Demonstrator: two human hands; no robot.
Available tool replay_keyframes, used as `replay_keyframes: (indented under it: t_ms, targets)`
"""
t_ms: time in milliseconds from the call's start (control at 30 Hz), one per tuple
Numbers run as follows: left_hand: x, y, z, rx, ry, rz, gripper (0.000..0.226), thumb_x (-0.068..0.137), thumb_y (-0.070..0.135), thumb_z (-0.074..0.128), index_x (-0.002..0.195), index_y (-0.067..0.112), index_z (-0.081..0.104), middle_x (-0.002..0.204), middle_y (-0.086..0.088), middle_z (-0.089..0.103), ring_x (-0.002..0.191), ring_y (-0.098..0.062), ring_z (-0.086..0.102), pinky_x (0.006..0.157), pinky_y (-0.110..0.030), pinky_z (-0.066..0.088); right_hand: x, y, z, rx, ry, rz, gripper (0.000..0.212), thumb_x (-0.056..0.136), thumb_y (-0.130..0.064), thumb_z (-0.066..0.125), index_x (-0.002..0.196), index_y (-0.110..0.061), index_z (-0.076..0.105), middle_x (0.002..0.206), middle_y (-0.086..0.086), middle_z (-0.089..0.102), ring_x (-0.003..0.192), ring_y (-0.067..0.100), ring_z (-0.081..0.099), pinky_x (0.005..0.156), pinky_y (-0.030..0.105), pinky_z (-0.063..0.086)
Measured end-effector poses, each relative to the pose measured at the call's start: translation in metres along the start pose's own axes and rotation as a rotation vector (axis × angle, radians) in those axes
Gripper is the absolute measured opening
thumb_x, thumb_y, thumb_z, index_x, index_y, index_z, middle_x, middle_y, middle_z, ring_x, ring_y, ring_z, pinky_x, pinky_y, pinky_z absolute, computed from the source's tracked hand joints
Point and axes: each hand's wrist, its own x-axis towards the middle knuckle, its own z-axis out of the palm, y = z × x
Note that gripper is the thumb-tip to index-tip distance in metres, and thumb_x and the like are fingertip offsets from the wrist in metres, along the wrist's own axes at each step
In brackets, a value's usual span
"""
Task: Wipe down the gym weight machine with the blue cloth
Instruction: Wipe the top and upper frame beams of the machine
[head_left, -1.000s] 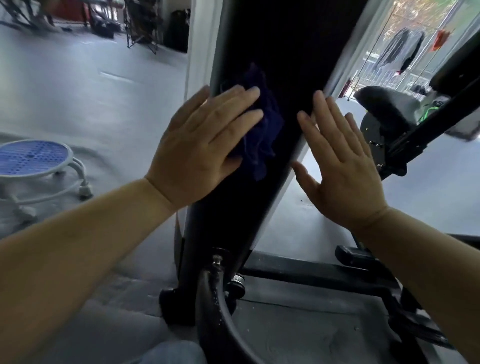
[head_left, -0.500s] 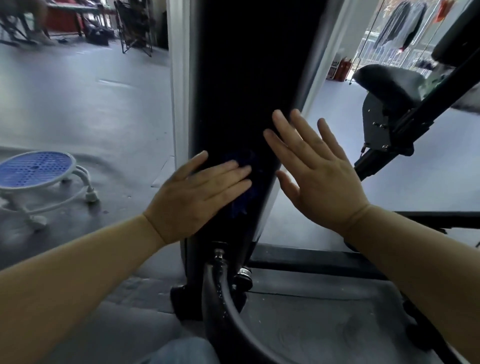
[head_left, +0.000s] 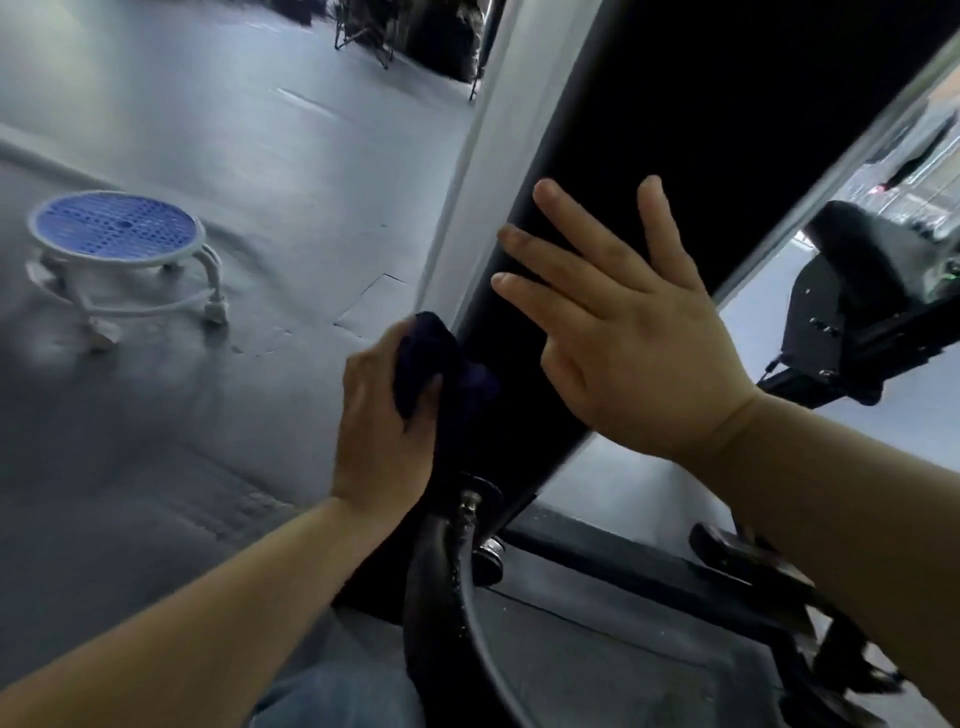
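My left hand (head_left: 382, 423) grips the cloth (head_left: 415, 356) mid-frame, maybe touching the machine (head_left: 675, 130); my right hand (head_left: 634, 343) lies flat on it.

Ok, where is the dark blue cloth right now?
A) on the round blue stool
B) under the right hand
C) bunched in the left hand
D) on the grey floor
C: the left hand grips the bunched dark blue cloth against the lower left edge of the black upright machine panel; the right hand is open, fingers spread, holding nothing.
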Motion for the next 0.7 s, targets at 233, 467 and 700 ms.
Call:
replay_keyframes:
  t_ms: [233, 467, 700]
  targets:
    - [-0.032, -0.035, 0.042, -0.271, 0.132, -0.733, 0.019, 0.103, 0.011, 0.036, 0.107, 0.022, 0.051, 0.105, 0.002, 0.055, 0.104, -0.012, 0.055, 0.087, -0.02, 0.038, 0.029, -0.028, 0.017, -0.166, -0.403, 0.01, 0.047, 0.093, -0.027, 0.033, 0.115, -0.014, 0.072, 0.135, 0.004, 0.062, 0.146, 0.023, 0.029, 0.112, 0.053, -0.025]
    - [-0.024, -0.025, 0.038, -0.221, 0.027, -0.44, 0.023, 0.099, 0.04, 0.046, 0.115, 0.025, 0.05, 0.116, 0.007, 0.057, 0.099, -0.005, 0.054, 0.085, -0.015, 0.04, 0.035, -0.045, 0.033, -0.222, -0.504, 0.006, 0.046, 0.09, -0.027, 0.036, 0.111, -0.009, 0.073, 0.131, 0.01, 0.064, 0.142, 0.025, 0.038, 0.115, 0.051, -0.017]
    - [-0.064, -0.132, 0.038, -0.082, -0.176, -0.97, 0.028, 0.105, 0.029, 0.039, 0.127, 0.015, 0.049, 0.125, -0.016, 0.057, 0.111, -0.033, 0.055, 0.086, -0.033, 0.038, 0.016, -0.073, 0.065, -0.141, -0.622, -0.147, 0.031, 0.082, -0.023, 0.065, 0.107, -0.009, 0.075, 0.13, 0.014, 0.064, 0.127, 0.032, 0.055, 0.115, 0.056, 0.008]
